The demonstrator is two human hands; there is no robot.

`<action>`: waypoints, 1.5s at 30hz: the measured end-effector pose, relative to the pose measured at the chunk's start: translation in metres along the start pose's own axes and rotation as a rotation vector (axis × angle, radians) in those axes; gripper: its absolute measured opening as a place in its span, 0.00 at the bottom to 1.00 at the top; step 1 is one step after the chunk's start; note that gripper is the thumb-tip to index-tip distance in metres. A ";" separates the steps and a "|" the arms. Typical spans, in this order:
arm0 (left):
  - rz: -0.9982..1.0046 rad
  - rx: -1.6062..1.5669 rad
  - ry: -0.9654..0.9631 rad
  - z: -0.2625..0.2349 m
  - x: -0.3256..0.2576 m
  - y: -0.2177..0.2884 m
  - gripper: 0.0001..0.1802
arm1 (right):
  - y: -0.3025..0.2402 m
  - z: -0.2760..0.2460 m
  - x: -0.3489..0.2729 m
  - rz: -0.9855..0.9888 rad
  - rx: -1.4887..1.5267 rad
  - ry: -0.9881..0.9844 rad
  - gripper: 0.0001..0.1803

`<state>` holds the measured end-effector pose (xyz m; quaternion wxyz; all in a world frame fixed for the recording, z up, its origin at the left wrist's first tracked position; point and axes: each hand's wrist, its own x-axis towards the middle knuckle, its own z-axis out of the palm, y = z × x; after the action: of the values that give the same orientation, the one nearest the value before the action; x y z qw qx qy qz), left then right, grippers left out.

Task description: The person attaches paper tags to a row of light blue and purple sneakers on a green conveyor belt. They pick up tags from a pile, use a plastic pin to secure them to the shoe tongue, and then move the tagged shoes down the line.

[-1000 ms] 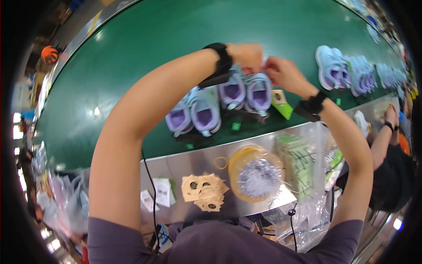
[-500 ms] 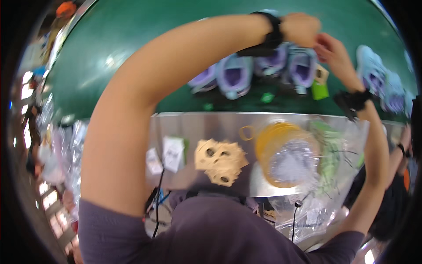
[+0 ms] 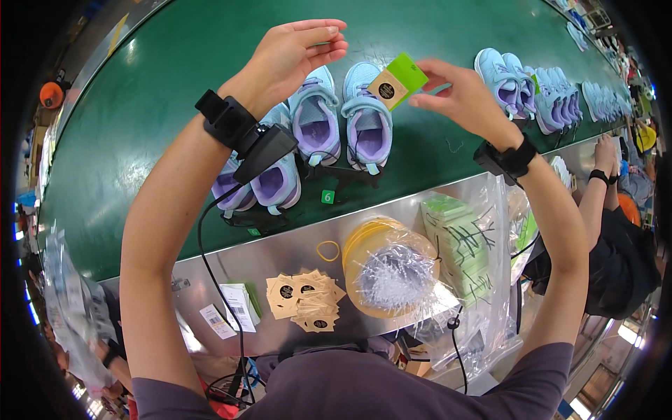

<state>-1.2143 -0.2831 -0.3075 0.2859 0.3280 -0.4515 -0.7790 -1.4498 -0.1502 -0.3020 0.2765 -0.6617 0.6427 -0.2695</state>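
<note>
**Two hands over small shoes, one holding paper tags**

Many brown paper tags [image 3: 302, 301] lie in a loose pile on the shiny metal bench [image 3: 280, 255] close to me. Left of the pile I see a small white and green label [image 3: 238, 306]. A thin yellow rubber band [image 3: 327, 250] lies just past the pile. To the right is a yellow tub [image 3: 367, 241] with a clear bag of white plastic strings [image 3: 395, 276] in it. Next to that stands a clear bag holding a stack of green tags [image 3: 458, 241].

Past the bench runs the green belt [image 3: 140, 140]. Two pairs of small blue and purple shoes sit on it. The left pair [image 3: 260, 187] is partly hidden under my left wrist band [image 3: 241, 133]. The right pair [image 3: 341, 115] sits side by side with toes pointing away from me. A little green marker [image 3: 327, 197] lies on the belt near them.

My left hand [image 3: 294, 52] floats above the right pair. Its grip is loose, fingers half curled, with nothing in it that I can see. My right hand [image 3: 462, 98] has its grip pinched on a brown tag and green tag [image 3: 397, 80] held together, up in the air just right of the shoes.

Farther right, more shoes [image 3: 532, 84] line the belt. Another person's arm [image 3: 602, 182] rests by the bench edge there.
</note>
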 end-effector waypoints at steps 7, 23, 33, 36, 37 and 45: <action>-0.019 0.007 -0.176 0.003 -0.020 0.006 0.17 | 0.001 0.003 0.011 -0.574 -0.568 0.067 0.09; 0.030 0.160 -0.018 -0.027 -0.038 0.012 0.11 | -0.010 0.027 0.021 -0.064 0.043 -0.231 0.08; 0.045 0.141 -0.090 -0.021 -0.036 0.022 0.12 | -0.022 0.043 0.035 -0.022 0.160 -0.216 0.09; 0.043 0.143 -0.061 -0.020 -0.037 0.023 0.13 | -0.022 0.047 0.037 -0.064 0.116 -0.220 0.08; 0.044 0.137 -0.066 -0.020 -0.037 0.023 0.13 | -0.022 0.049 0.037 -0.185 0.036 -0.179 0.07; 0.041 0.390 -0.151 -0.010 -0.045 0.003 0.24 | -0.037 0.043 0.039 0.059 0.405 -0.175 0.08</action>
<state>-1.1778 -0.2561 -0.2969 0.1980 0.3087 -0.6205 -0.6931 -1.3914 -0.1872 -0.3057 0.4661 -0.5947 0.5680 -0.3263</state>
